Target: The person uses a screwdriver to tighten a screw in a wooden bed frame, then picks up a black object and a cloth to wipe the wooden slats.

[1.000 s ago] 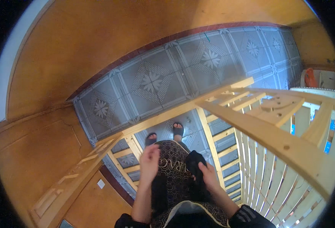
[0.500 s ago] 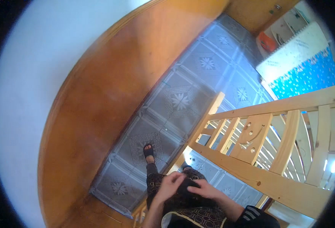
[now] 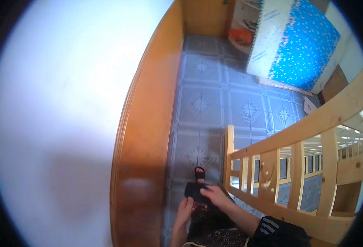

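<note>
A small black item [image 3: 194, 192], soft-looking like folded cloth, is held out in front of my body; its exact kind cannot be made out. My left hand [image 3: 185, 207] pinches its lower left edge, fingers closed. At its right side my right hand [image 3: 215, 195] grips it, thumb on top. Below the hands lies the dark patterned fabric of my clothing [image 3: 220, 238]. My foot in a black sandal [image 3: 199, 173] shows just beyond the black item.
A wooden bed frame with slatted rails [image 3: 296, 136] stands close on my right. Along the left runs a brown wood panel [image 3: 148, 144] below a white wall [image 3: 66, 103]. Patterned grey tiles [image 3: 202, 103] lead ahead to a leaning blue-and-white mattress [image 3: 301, 45] and an orange object [image 3: 241, 36] on a shelf.
My view has swung round, so the aisle now runs straight ahead. My hands have come away from my lap, and the black item now shows plainly between them.
</note>
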Tool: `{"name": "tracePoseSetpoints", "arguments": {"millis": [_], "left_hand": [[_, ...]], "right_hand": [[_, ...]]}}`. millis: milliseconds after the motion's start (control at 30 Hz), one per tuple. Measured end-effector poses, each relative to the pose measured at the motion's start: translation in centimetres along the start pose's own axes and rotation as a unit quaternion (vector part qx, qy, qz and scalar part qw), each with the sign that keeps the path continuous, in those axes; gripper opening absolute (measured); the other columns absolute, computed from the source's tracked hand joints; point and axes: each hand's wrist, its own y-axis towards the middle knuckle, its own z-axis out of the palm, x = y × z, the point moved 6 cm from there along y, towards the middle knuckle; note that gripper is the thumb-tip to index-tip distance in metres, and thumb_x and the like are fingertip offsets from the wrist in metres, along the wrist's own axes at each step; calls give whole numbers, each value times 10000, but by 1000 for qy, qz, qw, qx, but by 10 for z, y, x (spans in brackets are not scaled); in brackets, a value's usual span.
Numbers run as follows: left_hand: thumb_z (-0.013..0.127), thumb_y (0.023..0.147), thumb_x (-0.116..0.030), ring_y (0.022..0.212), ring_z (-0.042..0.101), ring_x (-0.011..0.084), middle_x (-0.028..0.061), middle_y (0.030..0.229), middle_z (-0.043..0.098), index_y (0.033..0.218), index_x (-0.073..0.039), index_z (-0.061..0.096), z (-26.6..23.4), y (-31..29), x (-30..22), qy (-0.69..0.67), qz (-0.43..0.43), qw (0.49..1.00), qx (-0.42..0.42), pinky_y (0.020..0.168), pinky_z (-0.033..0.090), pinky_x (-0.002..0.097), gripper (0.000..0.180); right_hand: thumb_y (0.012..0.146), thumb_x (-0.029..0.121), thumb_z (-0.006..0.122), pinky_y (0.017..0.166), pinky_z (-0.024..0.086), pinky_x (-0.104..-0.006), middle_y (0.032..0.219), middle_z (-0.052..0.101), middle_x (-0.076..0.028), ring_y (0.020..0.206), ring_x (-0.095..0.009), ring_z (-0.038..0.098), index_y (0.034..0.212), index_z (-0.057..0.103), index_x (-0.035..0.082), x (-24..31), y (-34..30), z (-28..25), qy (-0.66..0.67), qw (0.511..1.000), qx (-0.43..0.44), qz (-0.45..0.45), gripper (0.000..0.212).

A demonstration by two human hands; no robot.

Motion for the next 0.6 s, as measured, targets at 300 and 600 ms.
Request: {"name": "tracePoseSetpoints", "arguments": {"millis": [300,600], "left_hand": [[534,902,-203,861,570,137,60,975,617,1082,25,565,61,188,-145,-103,74,991,29,773,444,264,293],[566,883,-234,826,545,109,30,923,589,1040,-9,550,260,317,-255,-15,-35,967,250,726,449,255,275]], "right_hand": [[823,386,565,713,470,-379,864,623,-191,817,-366,587,985,624,60,193,119,-57,-442,872,-10,-213,369],[872,251,554,548,374,-272,591,476,-55,596,-93,435,838,576,-2,329,178,-159,-240,946,-145,-162,256]]}}
